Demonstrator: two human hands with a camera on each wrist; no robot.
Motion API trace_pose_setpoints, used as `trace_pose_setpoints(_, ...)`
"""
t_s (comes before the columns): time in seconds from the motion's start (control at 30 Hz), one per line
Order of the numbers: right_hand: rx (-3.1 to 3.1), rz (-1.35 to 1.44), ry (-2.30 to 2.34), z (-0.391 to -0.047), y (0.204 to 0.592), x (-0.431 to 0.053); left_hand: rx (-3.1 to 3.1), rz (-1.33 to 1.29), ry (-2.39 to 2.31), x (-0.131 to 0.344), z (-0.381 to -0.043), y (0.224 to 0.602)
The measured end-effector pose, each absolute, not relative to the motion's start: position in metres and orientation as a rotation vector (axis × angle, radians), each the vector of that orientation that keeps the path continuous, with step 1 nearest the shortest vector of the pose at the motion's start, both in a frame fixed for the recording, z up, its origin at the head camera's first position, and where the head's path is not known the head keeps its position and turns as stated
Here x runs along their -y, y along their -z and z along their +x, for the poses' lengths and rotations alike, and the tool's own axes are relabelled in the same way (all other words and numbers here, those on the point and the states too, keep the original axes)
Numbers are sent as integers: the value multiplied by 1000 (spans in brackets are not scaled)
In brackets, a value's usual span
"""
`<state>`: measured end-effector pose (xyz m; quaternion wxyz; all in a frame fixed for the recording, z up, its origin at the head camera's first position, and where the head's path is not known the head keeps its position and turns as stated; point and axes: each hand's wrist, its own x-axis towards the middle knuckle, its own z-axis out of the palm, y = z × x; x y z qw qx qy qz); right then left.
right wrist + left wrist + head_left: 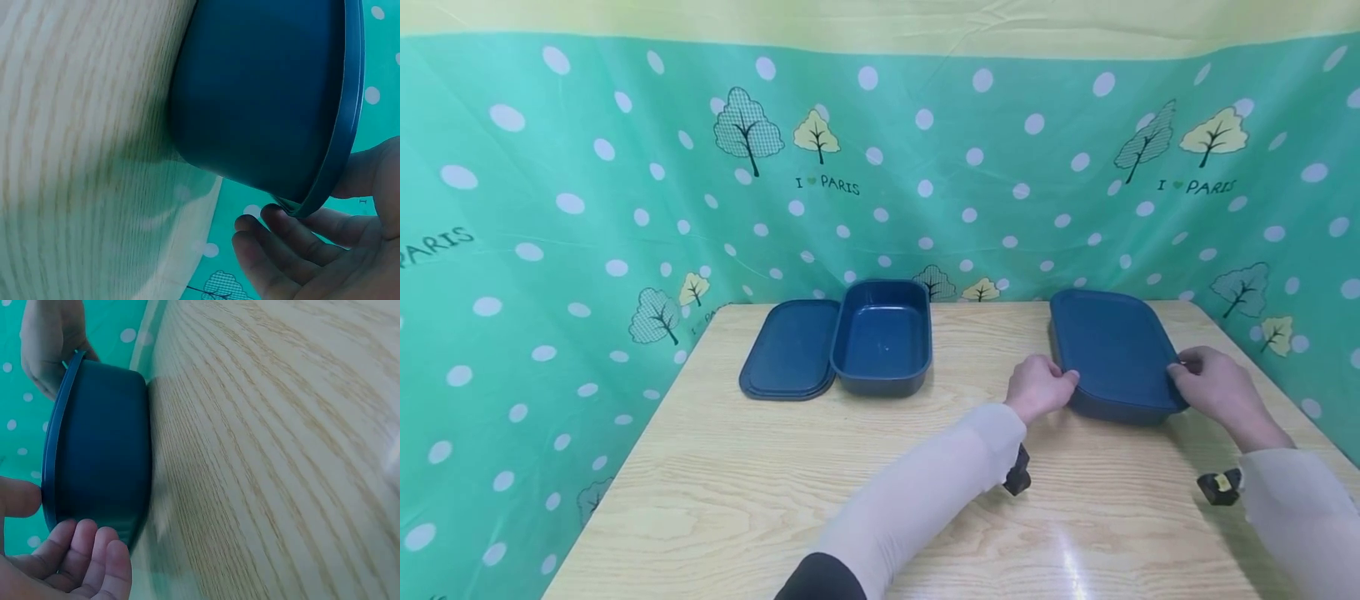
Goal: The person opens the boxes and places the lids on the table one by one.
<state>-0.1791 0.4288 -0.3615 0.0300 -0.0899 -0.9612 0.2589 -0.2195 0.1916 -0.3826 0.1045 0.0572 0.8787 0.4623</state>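
A dark blue rectangular food container (1120, 410) with its lid (1112, 346) on stands at the right of the table. My left hand (1036, 388) pinches its left edge, the thumb at the lid's rim and the fingers against the side wall, as the left wrist view shows. At the opposite edge my right hand (1219, 390) grips the rim. In the right wrist view the thumb lies on the lid side and some fingers (300, 234) are under the rim. From these views I cannot tell whether the lid is pressed fully down.
A second dark blue container (883, 386) stands uncovered at the back middle of the table (760, 500). Its separate lid (793, 350) lies flat just left of it. Behind the table hangs a green dotted curtain (955, 175) with printed trees.
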Motion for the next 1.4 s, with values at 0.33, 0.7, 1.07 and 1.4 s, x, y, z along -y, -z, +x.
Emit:
trace_pose_setpoints(0.33,2944,-286,-800,-178,363,-427,-2537,115,-1446,-194,-220,384)
trace_pose_setpoints(0.7,2948,-322,-817,-179,365,-423,-2526,79,-1453,-193,-219,384)
trace_pose_setpoints(1.07,2924,-286,-814,-180,368,-420,-2484,31,-1485,-191,-221,386)
trace_pose_setpoints(1.4,2935,-286,-814,-182,367,-414,-2471,19,-1524,-185,-223,387)
